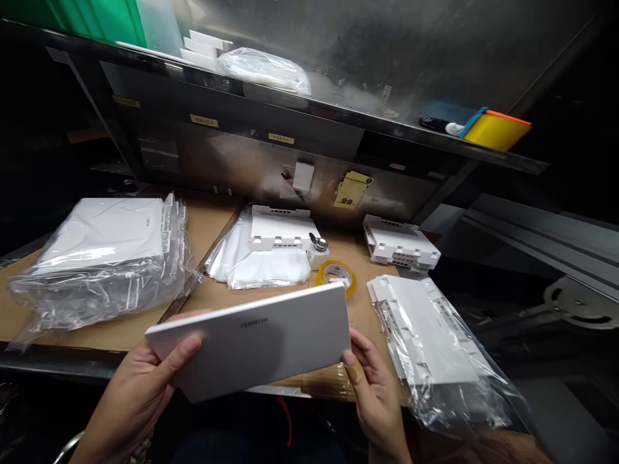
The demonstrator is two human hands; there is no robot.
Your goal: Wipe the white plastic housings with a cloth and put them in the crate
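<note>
Head view: white panel [261,348] with dark lettering is held tilted over the front edge of the cardboard [213,238] bench cover, between both hands. Left hand [138,386] is part-closed on its left end, thumb on the face, fingers mostly hidden behind. Right hand [380,393] is part-curled at the right end, thumb at the lower corner, gripping lightly. The panel blocks the view of the cardboard behind it, and its top right corner overlaps the tape roll [352,280]. Just behind the tape: small bottle with metal top [318,251], beside a slotted white piece [283,229] lying on a pile of clear bags [265,274]. Left: bagged white stack [106,235], plastic spilling around it. Right: more slotted pieces [403,245] at the back, a bagged set [435,335] nearer, its wrap running past the bench edge close to the right hand. Shelf [338,106] crosses above; wrapped bundle [264,69], green bin [97,22] and yellow container [496,132] sit on it.
</note>
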